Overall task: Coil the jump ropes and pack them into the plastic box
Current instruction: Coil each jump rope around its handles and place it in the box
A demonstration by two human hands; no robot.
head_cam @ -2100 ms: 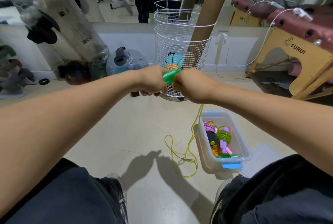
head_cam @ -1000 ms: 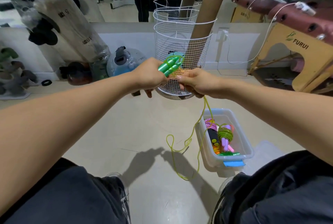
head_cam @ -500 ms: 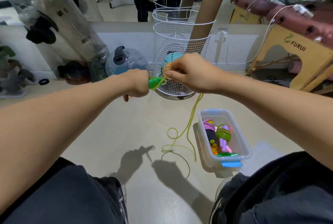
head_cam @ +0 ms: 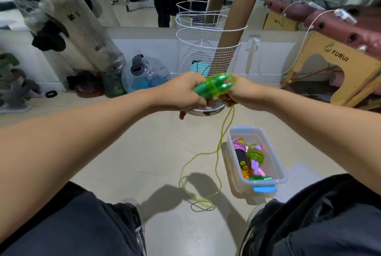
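My left hand (head_cam: 186,95) grips the two green jump rope handles (head_cam: 214,87) held side by side in front of me. A few turns of yellow-green cord wrap around them. My right hand (head_cam: 240,93) pinches the yellow-green cord (head_cam: 218,152) just beside the handles. The loose cord hangs down and lies in loops on the floor. The clear plastic box (head_cam: 277,163) stands on the floor at the lower right, holding several coiled ropes (head_cam: 250,157) in pink, green, purple and black.
A white wire basket (head_cam: 208,49) with cardboard tubes stands straight ahead against a mirror wall. Large water bottles (head_cam: 144,74) and punching bags lie to the left. A wooden massage table (head_cam: 340,59) is at right. My knees frame the beige floor.
My right hand has swung from above the handles down to their right side, laying more cord around them. The left hand has lifted the handles slightly, and the floor loops have shortened.
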